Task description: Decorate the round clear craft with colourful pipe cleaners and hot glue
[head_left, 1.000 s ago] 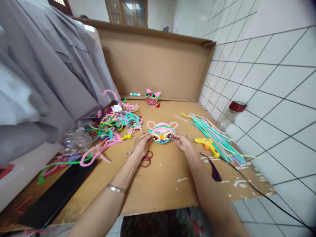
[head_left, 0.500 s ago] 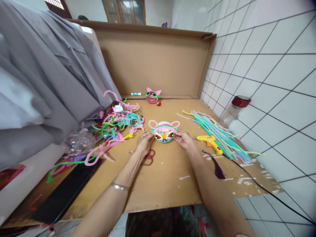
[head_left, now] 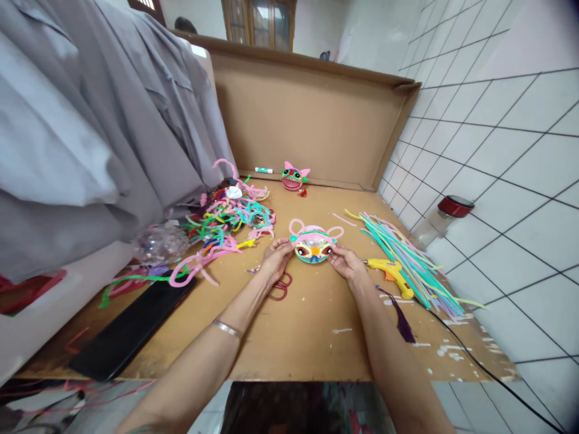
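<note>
A lion-head craft with pink looped ears, big dark eyes and an orange nose is held upright between both hands above the middle of the table. My left hand pinches its left edge; a silver bracelet circles that wrist. Gripping the opposite edge are the fingers of my right hand. Red-handled scissors lie partly hidden under my left wrist. Just right of my right hand rests a yellow hot glue gun, and a purple tassel lies below it.
Tangled pipe cleaners pile up at the left; straight pipe cleaners lie at the right beside a red-lidded jar. A second lion head and a marker stand near the cardboard wall. A black slab lies front left.
The view has turned slightly left, so the scene sits farther right. Both hands keep hold of the lion-head craft, with little other movement.
</note>
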A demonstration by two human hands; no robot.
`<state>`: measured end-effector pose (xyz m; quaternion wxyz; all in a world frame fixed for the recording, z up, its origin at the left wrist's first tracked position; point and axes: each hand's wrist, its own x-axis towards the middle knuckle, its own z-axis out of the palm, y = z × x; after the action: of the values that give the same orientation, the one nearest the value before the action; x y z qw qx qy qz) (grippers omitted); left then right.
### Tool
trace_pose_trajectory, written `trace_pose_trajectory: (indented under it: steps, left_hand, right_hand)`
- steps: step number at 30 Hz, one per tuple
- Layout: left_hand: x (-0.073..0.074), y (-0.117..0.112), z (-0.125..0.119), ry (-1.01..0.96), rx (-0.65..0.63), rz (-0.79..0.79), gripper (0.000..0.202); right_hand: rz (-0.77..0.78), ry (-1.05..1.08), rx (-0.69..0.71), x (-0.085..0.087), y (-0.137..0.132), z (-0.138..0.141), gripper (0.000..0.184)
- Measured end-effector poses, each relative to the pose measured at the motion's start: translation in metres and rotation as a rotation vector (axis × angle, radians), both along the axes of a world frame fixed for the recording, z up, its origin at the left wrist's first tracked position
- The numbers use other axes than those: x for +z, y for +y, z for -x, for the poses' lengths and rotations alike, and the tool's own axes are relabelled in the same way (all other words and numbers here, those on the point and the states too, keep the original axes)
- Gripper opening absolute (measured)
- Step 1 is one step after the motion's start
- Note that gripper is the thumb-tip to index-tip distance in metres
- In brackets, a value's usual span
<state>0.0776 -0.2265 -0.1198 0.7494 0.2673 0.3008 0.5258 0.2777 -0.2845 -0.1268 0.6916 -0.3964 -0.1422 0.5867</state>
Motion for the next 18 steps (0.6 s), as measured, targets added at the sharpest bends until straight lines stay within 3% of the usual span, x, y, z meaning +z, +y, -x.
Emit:
trace_pose_trajectory:
  steps: [6, 12, 18]
  left_hand:
    - [-0.001, -0.001, 0.000, -0.029, -0.046, -0.066, 0.044]
    - [0.004, -0.003, -0.004, -0.127, 0.017, -0.118, 0.043]
    - [0.012, -0.009, -0.004, -0.153, -0.156, -0.144, 0.037]
  right_hand:
    - [-0.020, 0.043, -0.007, 0.006, -0.003, 0.001, 0.026]
    - [-0.045, 0.084, 0.025, 0.011, -0.005, 0.007, 0.025]
    - [-0.033, 0.063, 0.022, 0.008, -0.005, 0.000, 0.023]
